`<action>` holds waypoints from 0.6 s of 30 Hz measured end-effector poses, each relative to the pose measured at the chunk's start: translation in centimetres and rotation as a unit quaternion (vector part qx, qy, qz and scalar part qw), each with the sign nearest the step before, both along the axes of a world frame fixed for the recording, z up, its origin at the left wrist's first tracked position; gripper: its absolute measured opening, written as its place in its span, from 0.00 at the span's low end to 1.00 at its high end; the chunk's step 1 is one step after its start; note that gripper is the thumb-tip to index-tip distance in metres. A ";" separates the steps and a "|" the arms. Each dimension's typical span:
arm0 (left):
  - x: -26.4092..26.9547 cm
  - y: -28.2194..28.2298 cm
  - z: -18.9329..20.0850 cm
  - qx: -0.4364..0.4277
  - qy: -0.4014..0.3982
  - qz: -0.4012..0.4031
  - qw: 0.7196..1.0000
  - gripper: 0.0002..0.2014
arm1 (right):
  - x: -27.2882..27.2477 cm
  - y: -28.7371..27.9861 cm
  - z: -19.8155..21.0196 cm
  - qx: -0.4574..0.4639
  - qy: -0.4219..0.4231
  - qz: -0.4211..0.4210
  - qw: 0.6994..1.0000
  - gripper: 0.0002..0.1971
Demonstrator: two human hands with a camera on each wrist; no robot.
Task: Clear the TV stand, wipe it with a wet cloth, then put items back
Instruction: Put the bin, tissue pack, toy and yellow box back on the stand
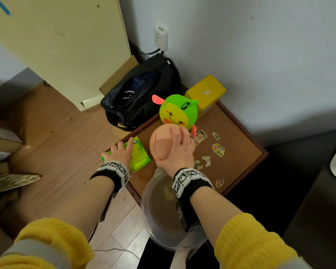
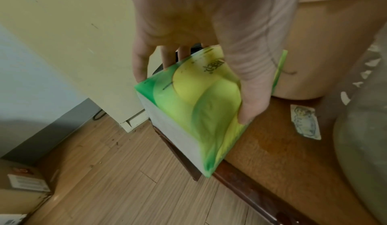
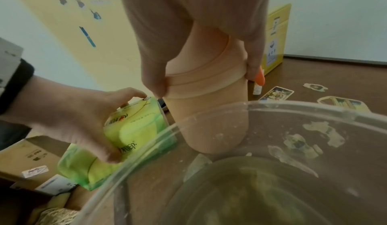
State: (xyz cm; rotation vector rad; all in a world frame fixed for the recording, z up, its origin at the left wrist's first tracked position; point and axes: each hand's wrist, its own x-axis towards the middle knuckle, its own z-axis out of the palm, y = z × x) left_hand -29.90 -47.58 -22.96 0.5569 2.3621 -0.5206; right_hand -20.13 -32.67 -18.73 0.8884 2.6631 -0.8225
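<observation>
The left hand (image 2: 201,30) held a soft green-and-yellow plastic tissue pack (image 2: 199,106) by its sides, thumb on the near edge, fingers over the far one, at the corner of the brown wooden desk (image 2: 272,145). A peach cylindrical container (image 2: 326,46) stood behind it, beside a torn paper sticker (image 2: 305,122).

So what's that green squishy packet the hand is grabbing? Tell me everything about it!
The green packet looks like a soft plastic pack of tissues, bright green and yellow with dark printed writing and a pale side. It sits tilted at the left edge of the brown TV stand, one corner sticking out over the floor. The left hand grips it from above, fingers on the far side, thumb on the near side. A peach bottle stands just beside it.
</observation>
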 end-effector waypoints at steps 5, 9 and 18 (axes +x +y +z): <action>-0.3 -0.2 3.8 -0.017 -0.009 0.005 1.000 0.65 | -0.1 -1.0 3.0 0.003 0.046 0.053 0.998 0.52; 0.4 0.4 8.6 -0.031 0.008 -0.007 0.999 0.62 | 0.0 -0.7 7.2 0.010 0.078 0.052 0.996 0.52; 4.8 5.8 21.7 0.008 0.031 -0.038 0.999 0.61 | 4.0 2.9 17.8 0.047 0.150 0.016 0.987 0.51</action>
